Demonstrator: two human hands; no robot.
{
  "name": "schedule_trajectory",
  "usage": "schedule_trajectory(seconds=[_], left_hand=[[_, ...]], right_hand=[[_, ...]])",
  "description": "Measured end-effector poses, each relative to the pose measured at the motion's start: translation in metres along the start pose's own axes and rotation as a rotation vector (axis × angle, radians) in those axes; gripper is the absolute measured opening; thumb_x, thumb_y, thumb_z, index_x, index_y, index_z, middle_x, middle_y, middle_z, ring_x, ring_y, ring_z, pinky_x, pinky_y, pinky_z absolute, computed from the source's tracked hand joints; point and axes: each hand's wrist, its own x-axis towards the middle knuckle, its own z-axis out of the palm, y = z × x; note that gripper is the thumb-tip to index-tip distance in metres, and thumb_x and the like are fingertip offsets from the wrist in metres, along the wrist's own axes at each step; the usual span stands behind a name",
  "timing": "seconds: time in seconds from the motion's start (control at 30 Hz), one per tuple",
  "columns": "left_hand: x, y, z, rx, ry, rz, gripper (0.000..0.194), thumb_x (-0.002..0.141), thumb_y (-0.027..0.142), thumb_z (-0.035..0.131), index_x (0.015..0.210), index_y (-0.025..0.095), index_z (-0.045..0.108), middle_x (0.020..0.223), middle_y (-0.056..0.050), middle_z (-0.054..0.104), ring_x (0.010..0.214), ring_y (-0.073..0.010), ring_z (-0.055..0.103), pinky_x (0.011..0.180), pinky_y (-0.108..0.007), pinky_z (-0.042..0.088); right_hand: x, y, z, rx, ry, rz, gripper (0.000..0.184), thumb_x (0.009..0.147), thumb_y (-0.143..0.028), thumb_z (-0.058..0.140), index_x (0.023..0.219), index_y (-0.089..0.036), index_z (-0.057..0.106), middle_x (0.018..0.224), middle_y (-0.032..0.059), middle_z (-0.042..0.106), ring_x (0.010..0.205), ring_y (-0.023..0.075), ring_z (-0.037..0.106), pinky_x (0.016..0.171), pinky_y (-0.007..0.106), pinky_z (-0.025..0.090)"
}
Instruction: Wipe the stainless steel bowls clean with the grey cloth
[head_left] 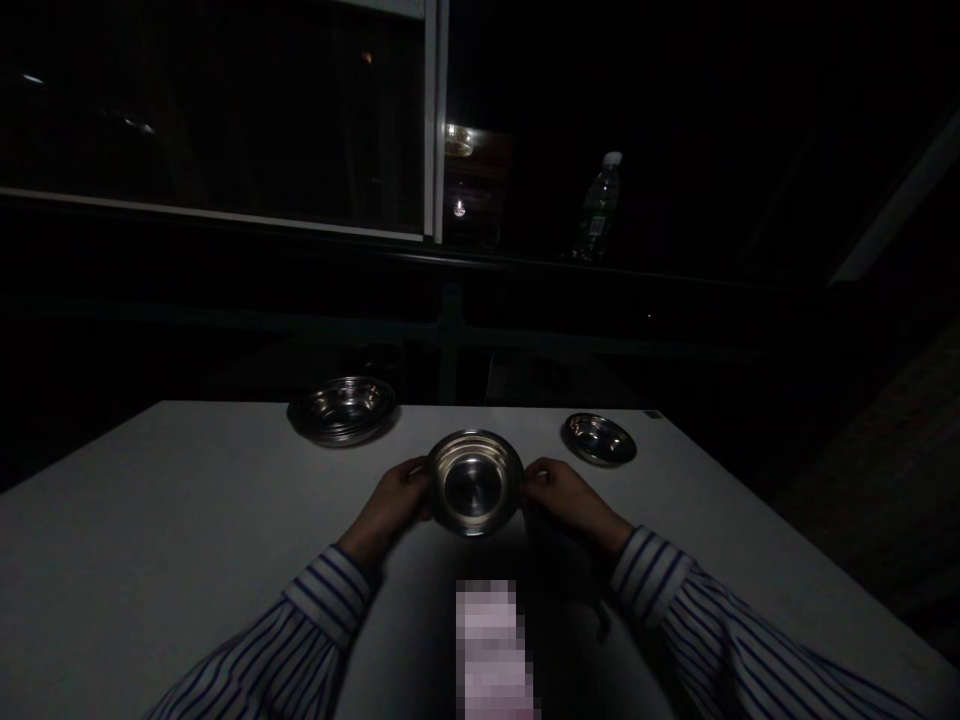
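Note:
A shiny metal bowl (474, 487) is held between both hands at the middle of the view, tilted so that its inside faces me. My left hand (397, 500) grips its left rim, and my right hand (559, 490) pinches the rim on the right. To the far left, a stack of several metal bowls (343, 410) stands near the table's back edge. One more metal bowl (598, 440) rests by itself at the back right, beyond my right hand.
The white table (187, 530) spans the lower view, its back edge just behind the bowls. A clear plastic bottle (598, 208) with a white cap stands on a dark ledge beyond. A window frame (435, 120) rises behind. A blurred pinkish patch (491, 650) covers the bottom middle.

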Motion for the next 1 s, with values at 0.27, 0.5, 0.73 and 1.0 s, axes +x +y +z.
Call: schedule_trajectory(seconds=[0.27,0.5,0.73,1.0], left_hand=[[0.007,-0.009,0.004,0.039,0.023,0.010,0.036,0.066,0.023,0.058,0.099,0.009,0.061,0.065,-0.006,0.064,0.050,-0.0125,0.056,0.045,-0.023,0.044],[0.011,-0.006,0.002,0.123,-0.035,0.037,0.039,0.067,0.030,0.058,0.099,0.008,0.064,0.063,-0.005,0.063,0.048,-0.0111,0.053,0.042,-0.021,0.039],[0.016,-0.010,0.003,0.151,0.037,0.052,0.054,0.069,0.031,0.057,0.116,0.005,0.053,0.072,-0.009,0.066,0.054,-0.0145,0.058,0.049,-0.025,0.044],[-0.003,0.020,0.013,0.540,0.335,0.436,0.041,0.075,0.033,0.047,0.106,0.010,0.060,0.104,-0.015,0.065,0.089,-0.0236,0.062,0.079,-0.034,0.046]], right_hand=[[-0.013,0.009,-0.013,-0.115,0.038,-0.069,0.023,0.074,-0.023,0.053,0.093,-0.012,0.061,0.081,0.0065,0.068,0.074,0.0159,0.062,0.063,0.024,0.042],[-0.043,0.019,-0.026,-0.540,0.118,-0.194,0.040,0.074,-0.045,0.055,0.102,-0.017,0.059,0.101,0.0103,0.061,0.097,0.0243,0.054,0.079,0.033,0.039],[-0.043,0.039,-0.020,-0.616,0.045,-0.156,0.026,0.077,-0.025,0.048,0.099,-0.017,0.058,0.102,0.0101,0.062,0.096,0.0239,0.055,0.077,0.032,0.039],[-0.036,0.049,-0.043,-0.127,0.182,-0.190,0.022,0.074,-0.017,0.044,0.086,-0.015,0.062,0.088,0.0069,0.067,0.084,0.0187,0.061,0.076,0.029,0.043]])
